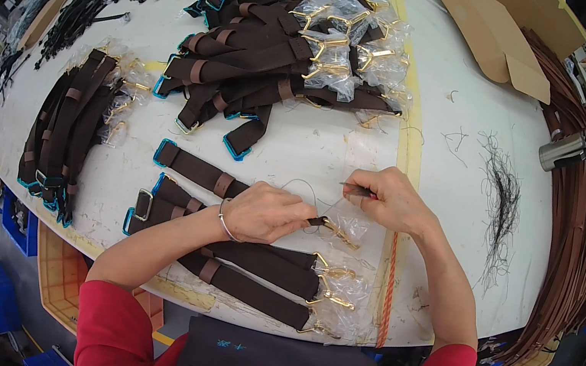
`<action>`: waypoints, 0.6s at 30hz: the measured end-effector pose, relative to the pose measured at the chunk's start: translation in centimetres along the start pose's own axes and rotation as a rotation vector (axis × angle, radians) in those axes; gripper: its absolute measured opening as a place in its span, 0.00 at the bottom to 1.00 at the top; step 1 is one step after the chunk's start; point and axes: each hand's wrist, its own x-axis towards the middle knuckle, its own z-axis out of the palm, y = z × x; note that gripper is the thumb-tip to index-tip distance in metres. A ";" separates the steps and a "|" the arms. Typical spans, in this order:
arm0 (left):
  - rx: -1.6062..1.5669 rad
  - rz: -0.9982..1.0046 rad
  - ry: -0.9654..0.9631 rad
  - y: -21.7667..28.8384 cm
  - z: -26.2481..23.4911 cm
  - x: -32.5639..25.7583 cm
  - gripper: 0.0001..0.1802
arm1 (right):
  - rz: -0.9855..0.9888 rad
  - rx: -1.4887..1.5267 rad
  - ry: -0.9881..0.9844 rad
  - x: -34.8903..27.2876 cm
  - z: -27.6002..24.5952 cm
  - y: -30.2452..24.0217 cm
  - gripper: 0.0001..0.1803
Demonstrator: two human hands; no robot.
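"Head view: what's wrapped?"
"Gold clasps [338, 299], in clear plastic [347, 324], toward your counter's [478, 98] near edge."
"Your grip?"
"Left hand [268, 214] pinches a brown strap [194, 169] there; right hand [389, 199], a dark tool [361, 191]."

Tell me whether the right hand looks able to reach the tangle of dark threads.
Probably yes: nothing raised stands between the right hand and the tangle, though the fingers hold a small dark tool.
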 end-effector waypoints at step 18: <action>0.264 -0.105 0.024 -0.1 0.0 2.3 0.06 | 0.195 -0.187 -0.056 -3.0 -1.0 -2.5 0.17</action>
